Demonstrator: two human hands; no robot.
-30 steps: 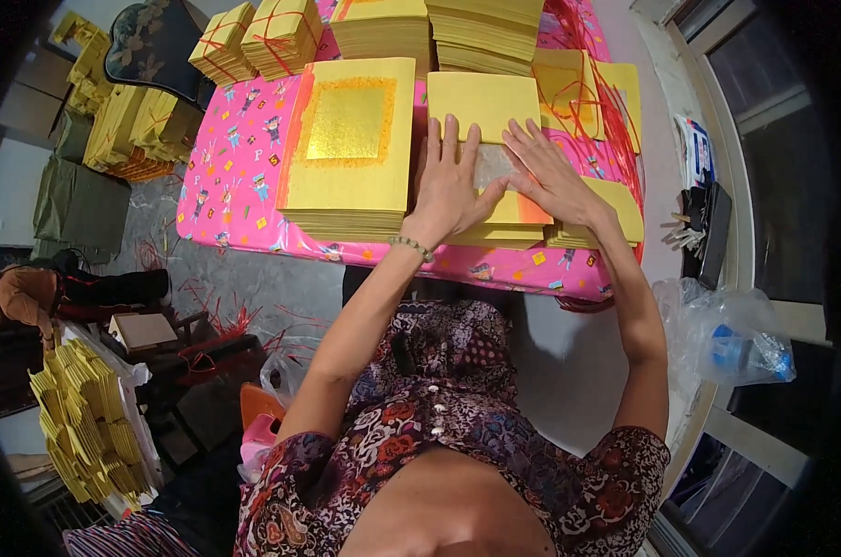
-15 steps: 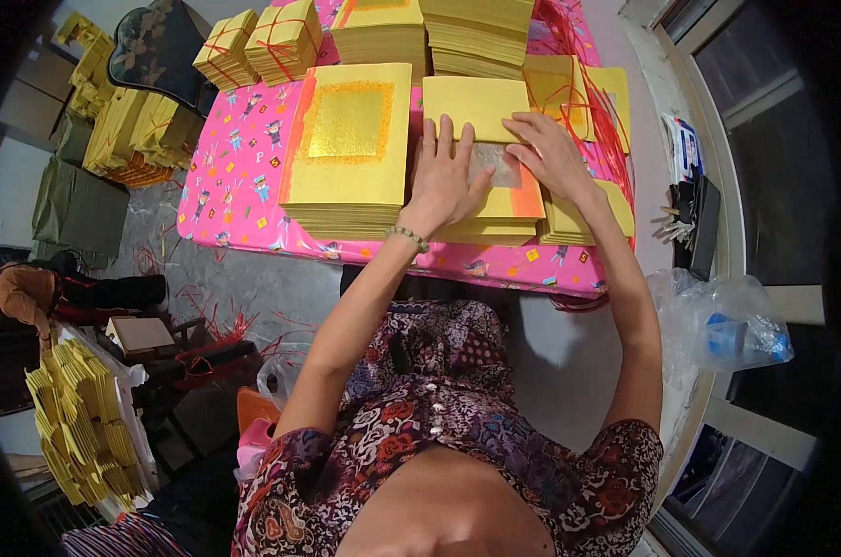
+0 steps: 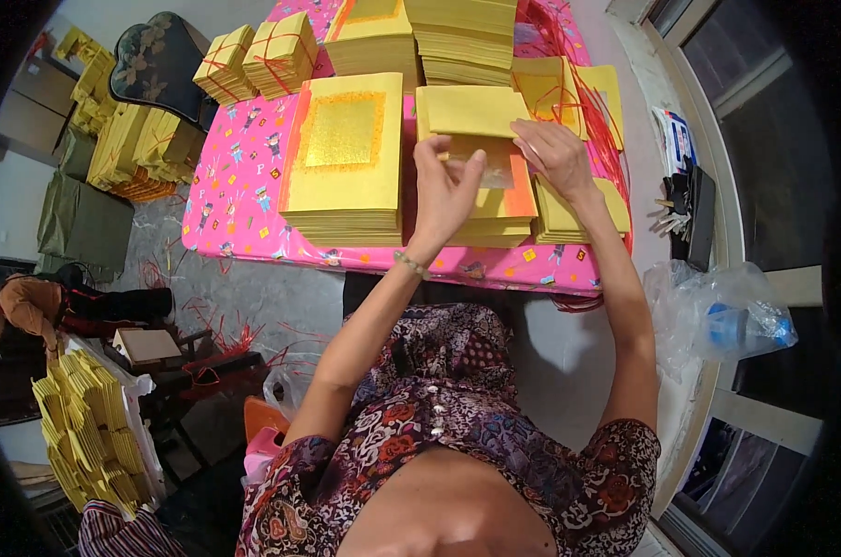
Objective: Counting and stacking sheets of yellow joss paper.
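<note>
Fingers [image 3: 529,136] of the right hand [image 3: 562,160] bend over one corner of the folded plain-yellow rectangular paper [image 3: 469,113], grip hidden, near twelve o'clock from the left hand [image 3: 445,197], whose parted thumb and forefinger look empty; that paper seems light, crease-prone, best pinched by its edges.

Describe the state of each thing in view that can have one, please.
Yellow paper: near edge lifted
Left grip: half-open
Right grip: touching yellow paper's right edge
Gold-square paper stack: untied
Two small paper bundles: tied with red string
Red strings on floor: scattered
Clear plastic bag: crumpled
</note>
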